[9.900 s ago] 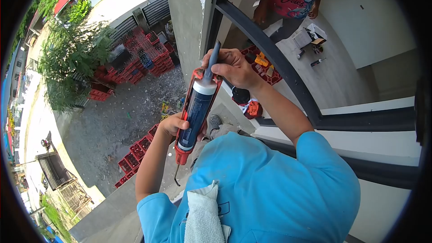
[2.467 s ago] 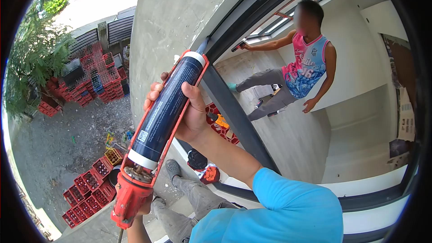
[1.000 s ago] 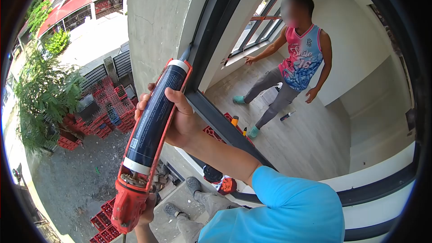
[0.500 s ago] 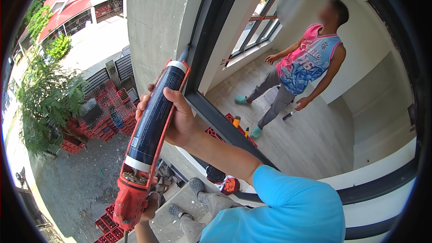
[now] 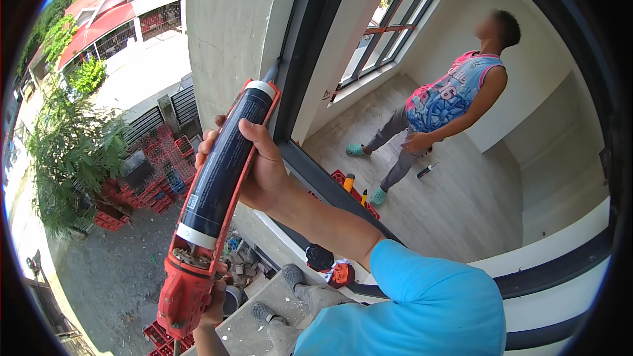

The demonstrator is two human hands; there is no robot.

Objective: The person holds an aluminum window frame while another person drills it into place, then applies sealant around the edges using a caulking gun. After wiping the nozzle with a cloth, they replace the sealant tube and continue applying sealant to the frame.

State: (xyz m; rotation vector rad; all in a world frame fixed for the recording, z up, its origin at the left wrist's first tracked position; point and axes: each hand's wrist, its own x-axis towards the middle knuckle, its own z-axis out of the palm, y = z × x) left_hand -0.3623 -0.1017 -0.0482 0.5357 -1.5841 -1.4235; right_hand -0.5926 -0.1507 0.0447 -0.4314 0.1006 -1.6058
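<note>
A red caulking gun [image 5: 180,296] holds a dark sealant cartridge [image 5: 221,165] with white ends, tilted up and to the right. My right hand [image 5: 260,168] is wrapped round the cartridge and the gun's frame, thumb on the right side and fingers on the left. Lower down, my left hand [image 5: 214,306] grips the gun's handle, its fingers partly hidden by the red body. The grey nozzle [image 5: 271,71] reaches the joint between the dark window frame [image 5: 300,59] and the grey concrete wall [image 5: 227,26]; its very tip is hard to make out.
Inside the opening stands another person [image 5: 455,99]; a small tube [image 5: 427,170] lies on the floor there. A red crate [image 5: 371,207] with orange-handled tools sits by the sill. My feet [image 5: 293,277] are on a concrete ledge [image 5: 247,326]. Red bottle crates [image 5: 155,184] stand in the yard below.
The gun's rear has shifted slightly left and down, with both my hands still on it. The other person has turned and brought a lowered arm in front of the body.
</note>
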